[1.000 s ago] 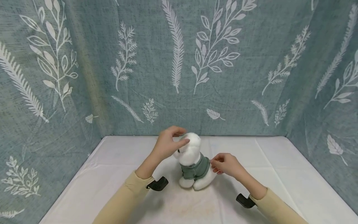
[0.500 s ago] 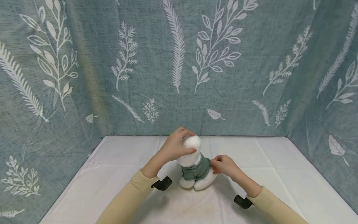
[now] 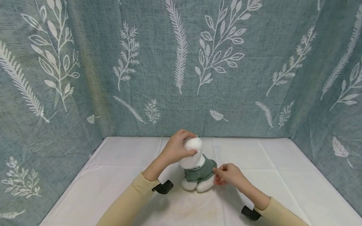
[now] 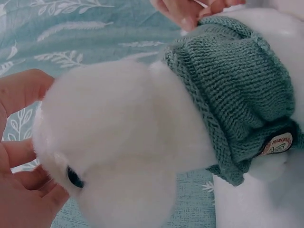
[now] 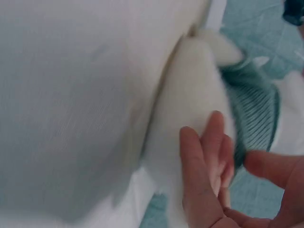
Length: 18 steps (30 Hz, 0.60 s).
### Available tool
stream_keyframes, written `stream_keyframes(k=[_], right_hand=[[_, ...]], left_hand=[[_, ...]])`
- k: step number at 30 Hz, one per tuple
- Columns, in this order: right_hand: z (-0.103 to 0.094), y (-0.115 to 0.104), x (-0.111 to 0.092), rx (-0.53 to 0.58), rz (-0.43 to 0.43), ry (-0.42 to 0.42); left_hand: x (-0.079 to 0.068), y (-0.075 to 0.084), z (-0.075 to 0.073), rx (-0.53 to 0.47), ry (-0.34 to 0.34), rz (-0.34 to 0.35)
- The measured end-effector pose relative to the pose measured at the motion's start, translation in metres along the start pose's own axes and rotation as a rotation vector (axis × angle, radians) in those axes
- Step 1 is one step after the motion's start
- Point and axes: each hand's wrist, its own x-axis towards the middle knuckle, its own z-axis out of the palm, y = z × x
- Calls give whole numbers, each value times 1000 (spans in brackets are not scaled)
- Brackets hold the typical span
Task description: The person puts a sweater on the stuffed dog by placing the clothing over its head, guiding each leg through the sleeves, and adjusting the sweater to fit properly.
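Note:
A white plush animal point(image 3: 195, 160) with a dark eye sits on the table, dressed in a green knitted sweater point(image 4: 232, 76) with an oval label near one edge. My left hand point(image 3: 177, 150) holds its head, thumb on the near side and fingers over the far side. At the back hem of the sweater, my right hand point(image 3: 231, 176) pinches the knit between thumb and fingers. The right wrist view shows the thumb at the sweater's edge point(image 5: 251, 111) and fingers lying against the white lower body point(image 5: 185, 95). The left hand covers the face in the head view.
A white cloth covers the table point(image 3: 113, 175). Grey-green curtains point(image 3: 158, 69) with white leaf prints stand behind it and at both sides. Black wrist cameras point(image 3: 163, 187) sit below both wrists.
My left hand has moved right and closed further round the plush head. My right hand has drawn the sweater's back hem down and slightly right, covering more of the white body.

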Motion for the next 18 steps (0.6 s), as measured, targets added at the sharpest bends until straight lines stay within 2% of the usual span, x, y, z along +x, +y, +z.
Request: stream_keyframes(k=[4, 9, 15, 18], right_hand=[[0, -1, -5, 86, -20, -87], [-2, 0, -3, 178, -17, -99], [-7, 7, -5, 6, -7, -8], [-6, 9, -9, -37, -9, -12]], left_hand=[[-1, -1, 1, 5, 20, 10], [-2, -2, 2, 2, 32, 14], [-2, -3, 1, -19, 28, 12], [-2, -4, 1, -23, 24, 11]])
